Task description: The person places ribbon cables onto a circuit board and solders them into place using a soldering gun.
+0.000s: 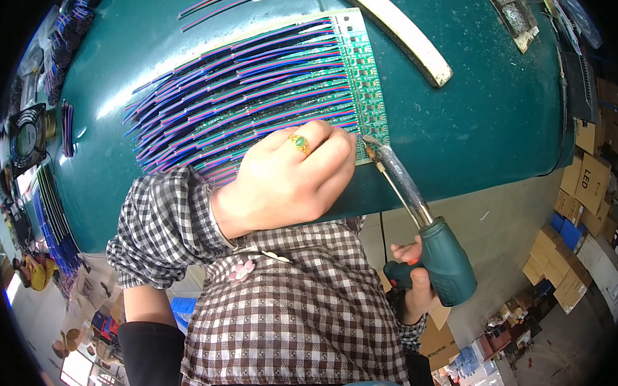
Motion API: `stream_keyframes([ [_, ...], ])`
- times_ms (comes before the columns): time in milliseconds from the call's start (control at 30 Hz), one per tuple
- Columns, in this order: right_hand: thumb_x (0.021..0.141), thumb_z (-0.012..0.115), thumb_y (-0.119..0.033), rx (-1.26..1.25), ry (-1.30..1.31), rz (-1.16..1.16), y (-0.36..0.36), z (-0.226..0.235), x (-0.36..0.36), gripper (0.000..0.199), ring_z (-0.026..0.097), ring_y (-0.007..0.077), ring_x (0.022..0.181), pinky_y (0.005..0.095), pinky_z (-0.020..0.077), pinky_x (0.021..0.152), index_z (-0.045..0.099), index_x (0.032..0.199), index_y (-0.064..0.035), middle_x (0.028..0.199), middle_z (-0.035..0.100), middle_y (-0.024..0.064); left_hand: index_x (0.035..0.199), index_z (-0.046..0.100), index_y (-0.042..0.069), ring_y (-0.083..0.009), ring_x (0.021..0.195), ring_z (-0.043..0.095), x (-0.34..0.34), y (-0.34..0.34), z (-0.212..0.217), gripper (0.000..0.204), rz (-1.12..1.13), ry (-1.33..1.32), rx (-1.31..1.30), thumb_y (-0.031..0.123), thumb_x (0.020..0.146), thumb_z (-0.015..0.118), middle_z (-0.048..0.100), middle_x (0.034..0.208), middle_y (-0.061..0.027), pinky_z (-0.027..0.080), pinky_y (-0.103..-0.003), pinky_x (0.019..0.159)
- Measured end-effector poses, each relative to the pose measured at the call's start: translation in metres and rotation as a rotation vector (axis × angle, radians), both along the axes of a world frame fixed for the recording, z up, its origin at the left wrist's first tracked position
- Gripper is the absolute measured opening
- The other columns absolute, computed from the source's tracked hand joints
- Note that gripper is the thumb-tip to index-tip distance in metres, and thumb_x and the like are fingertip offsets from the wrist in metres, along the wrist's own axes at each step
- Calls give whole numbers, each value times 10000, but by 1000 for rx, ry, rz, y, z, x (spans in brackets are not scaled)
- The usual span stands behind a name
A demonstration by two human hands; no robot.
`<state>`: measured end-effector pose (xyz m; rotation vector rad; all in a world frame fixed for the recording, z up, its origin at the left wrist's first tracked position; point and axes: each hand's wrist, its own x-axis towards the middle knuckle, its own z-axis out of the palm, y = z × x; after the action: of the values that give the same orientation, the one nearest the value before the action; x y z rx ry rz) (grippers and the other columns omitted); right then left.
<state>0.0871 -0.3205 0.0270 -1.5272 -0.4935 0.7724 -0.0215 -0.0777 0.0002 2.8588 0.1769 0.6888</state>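
A panel of small green circuit boards (369, 78) lies on the green table, with rows of thin multicoloured ribbon wires (245, 87) running leftward from it. Over the panel's near end, my left hand (282, 174) is closed, its fingertips pinched together beside the wire ends. Whatever is between those fingers is hidden; a ring with a green stone is on one finger. My right hand (420, 298) grips the handle of a green pistol-shaped soldering gun (449, 265). Its metal tip (371, 151) reaches the panel's near edge, right by my left fingertips; contact cannot be made out.
A long pale curved bar (405, 35) lies beyond the panel, and a metal tray (513, 19) sits at the far right. More wire bundles (67, 127) and a small black fan (30, 136) are at the left. Cardboard boxes (588, 184) stand off the table's right side.
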Motion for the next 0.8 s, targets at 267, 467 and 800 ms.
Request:
stream_keyframes([
  [267,908,632,-327,-13,-52,-22,3,2,2,570,605,253,786,452,567,774,494,1200,142,874,587,145,987,682,-31,-195,816,616,1,1,0,393,-6,-2,-18,87,616,626,616,962,-81,523,-281,644],
  [467,895,640,-378,-36,-26,-77,6,3,3,606,598,251,778,457,568,763,492,1191,130,863,578,136,995,679,-29,-199,816,615,3,1,-1,390,-13,7,-8,85,626,629,616,962,-82,523,-280,644],
  [800,952,538,-429,107,17,-200,28,-4,22,566,587,233,754,422,567,703,495,1186,85,832,562,107,1081,621,-18,-198,845,585,-5,5,15,392,-10,181,-216,117,713,602,590,996,-74,510,-290,667],
])
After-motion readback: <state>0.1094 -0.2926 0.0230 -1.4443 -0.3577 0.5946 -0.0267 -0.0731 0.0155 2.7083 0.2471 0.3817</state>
